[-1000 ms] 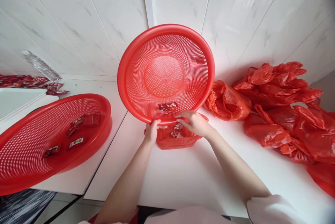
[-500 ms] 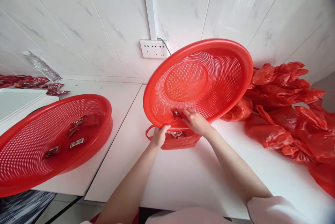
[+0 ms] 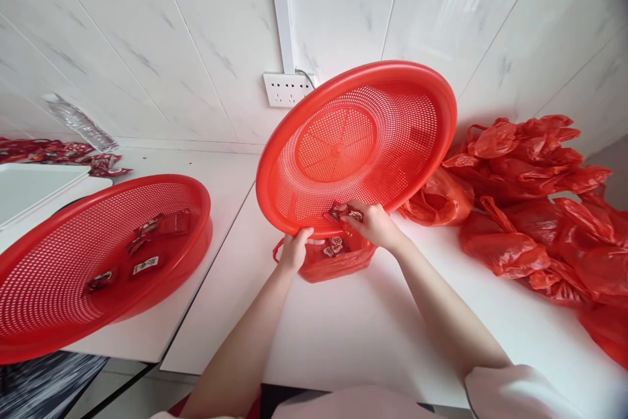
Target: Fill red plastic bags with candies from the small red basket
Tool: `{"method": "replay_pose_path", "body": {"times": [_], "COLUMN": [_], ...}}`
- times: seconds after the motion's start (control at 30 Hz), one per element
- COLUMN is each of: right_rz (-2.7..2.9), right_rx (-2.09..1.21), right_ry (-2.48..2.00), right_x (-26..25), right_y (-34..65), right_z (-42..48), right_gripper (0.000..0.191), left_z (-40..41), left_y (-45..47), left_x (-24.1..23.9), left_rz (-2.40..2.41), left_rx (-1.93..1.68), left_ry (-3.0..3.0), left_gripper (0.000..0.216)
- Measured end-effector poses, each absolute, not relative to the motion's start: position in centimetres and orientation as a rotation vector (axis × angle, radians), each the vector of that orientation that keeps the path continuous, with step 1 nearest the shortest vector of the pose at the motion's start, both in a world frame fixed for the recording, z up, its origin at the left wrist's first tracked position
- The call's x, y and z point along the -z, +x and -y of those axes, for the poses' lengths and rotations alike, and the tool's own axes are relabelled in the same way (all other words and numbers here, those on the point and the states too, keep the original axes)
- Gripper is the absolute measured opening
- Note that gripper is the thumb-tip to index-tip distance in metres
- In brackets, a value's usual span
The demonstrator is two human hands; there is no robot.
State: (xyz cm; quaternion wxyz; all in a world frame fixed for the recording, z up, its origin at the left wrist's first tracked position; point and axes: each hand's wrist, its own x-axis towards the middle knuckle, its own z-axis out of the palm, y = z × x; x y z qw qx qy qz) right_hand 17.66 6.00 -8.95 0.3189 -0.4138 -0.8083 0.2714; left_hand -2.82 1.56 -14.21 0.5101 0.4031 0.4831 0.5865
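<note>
A round red plastic sieve basket [image 3: 336, 151] is tilted up with its inside facing me. My left hand [image 3: 296, 250] is closed on its lower rim, thumb on the inside. At the rim's lower right, my right hand [image 3: 370, 223] is closed around small dark-red snack packets [image 3: 354, 214], with another packet touching its fingertips. Right below the rim, an open red plastic bag [image 3: 336, 268] stands on the white table, and packets with white lettering [image 3: 333, 247] show in its mouth. The bag's far side is hidden behind the basket.
Another red sieve basket [image 3: 209, 219] with several packets stands at the left. Several filled red plastic bags [image 3: 530, 229] are heaped at the right. A white tray [image 3: 39, 187] and loose red packets [image 3: 53, 151] lie far left. A power socket [image 3: 288, 90] is on the tiled wall.
The tilted basket has shifted left and slightly up. My right hand has moved a little right and now has packets between its fingers at the rim. More of the bag's mouth shows.
</note>
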Motion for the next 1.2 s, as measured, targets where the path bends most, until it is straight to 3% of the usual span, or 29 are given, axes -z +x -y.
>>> {"method": "replay_pose_path", "body": {"times": [0.33,0.57,0.73,0.97,1.2], "right_rz": [2.265,2.391,2.406,2.339,2.378], "right_rx": [-0.726,-0.456,-0.615,-0.795,-0.625], "right_ry": [-0.979,-0.942,-0.851,-0.832,-1.053], "right_x": [8.0,9.5,9.6,7.8,8.1], "right_y": [17.4,17.2,17.2,16.9,17.7], "right_z": [-5.4,-5.8,-5.8,-4.9,-5.2], "right_gripper": [0.036,0.042,0.026,0.027,0.034], "left_z": [-1.5,-1.6,-2.1,-2.4,-2.7], "left_y": [-2.7,-2.6,-2.9,-3.4,-3.9], "left_x": [13.6,14.0,14.0,13.5,13.4], "left_rz": [-1.134,-1.083,-1.078,-1.074,-1.036], "left_rx": [-1.448,-1.411,-1.496,-1.554,-1.614], "left_ry": [0.982,0.888,0.819,0.783,0.77], "left_gripper": [0.024,0.022,0.028,0.03,0.031]}}
